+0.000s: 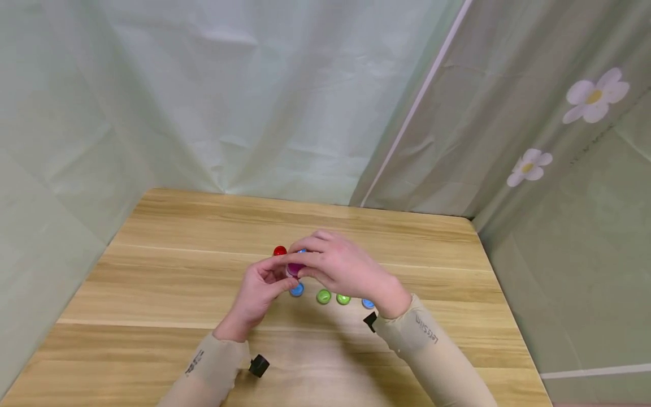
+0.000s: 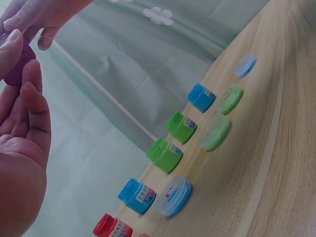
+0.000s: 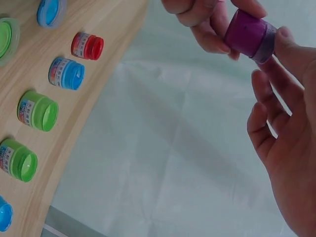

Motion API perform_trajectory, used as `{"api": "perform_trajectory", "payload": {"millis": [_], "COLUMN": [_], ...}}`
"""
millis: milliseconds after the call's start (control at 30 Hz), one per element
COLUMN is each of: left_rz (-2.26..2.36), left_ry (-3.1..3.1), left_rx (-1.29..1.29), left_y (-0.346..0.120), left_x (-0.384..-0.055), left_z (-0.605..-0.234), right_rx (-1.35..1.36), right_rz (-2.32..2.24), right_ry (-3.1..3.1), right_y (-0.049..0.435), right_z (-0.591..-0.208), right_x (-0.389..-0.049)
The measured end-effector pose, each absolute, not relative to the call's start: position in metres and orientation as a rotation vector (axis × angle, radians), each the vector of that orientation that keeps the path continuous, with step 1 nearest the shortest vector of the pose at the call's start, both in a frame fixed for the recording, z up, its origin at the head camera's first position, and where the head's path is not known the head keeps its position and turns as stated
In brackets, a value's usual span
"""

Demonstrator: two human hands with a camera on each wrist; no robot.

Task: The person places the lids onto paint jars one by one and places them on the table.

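Both hands meet around a small purple jar (image 3: 244,34), held up above the table. My left hand (image 1: 256,294) grips it with thumb and fingers. The fingers of my right hand (image 1: 348,263) pinch the jar's greyish-purple end, with the thumb on one side and a fingertip under it in the right wrist view. In the left wrist view, the jar is partly covered by the fingers. Below stand small labelled jars in a row: a red jar (image 2: 112,226), a blue jar (image 2: 137,196), a green jar (image 2: 165,155), a second green jar (image 2: 181,127) and another blue jar (image 2: 201,98).
Round lids lie on the wooden table (image 1: 152,271) on the near side of the jars: a blue lid (image 2: 174,196), a green lid (image 2: 215,132), another green lid (image 2: 230,98) and a second blue lid (image 2: 245,65). Pale curtains (image 1: 254,102) hang behind the table.
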State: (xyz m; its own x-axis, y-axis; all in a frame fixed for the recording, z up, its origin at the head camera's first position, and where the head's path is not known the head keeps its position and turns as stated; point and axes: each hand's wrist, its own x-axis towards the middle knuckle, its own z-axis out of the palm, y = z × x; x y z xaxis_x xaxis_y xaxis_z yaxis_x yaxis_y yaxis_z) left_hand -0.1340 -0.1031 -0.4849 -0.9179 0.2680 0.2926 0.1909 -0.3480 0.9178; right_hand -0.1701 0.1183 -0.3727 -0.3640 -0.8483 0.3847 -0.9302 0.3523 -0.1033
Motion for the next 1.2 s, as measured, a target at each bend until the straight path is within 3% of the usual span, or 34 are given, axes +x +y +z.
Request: {"api": "perform_trajectory", "payload": {"millis": [1200], "left_rz": [2.528], "left_ry": [2.038], "left_rx": [0.431], "left_y": [-0.096], "left_x": [-0.135], "left_z": [-0.488], "right_rx": [1.244], "right_rz": [0.143], "right_ry": [-2.475], "right_y": [0.093], "right_z": [-0.391], "right_x": [-0.159]}}
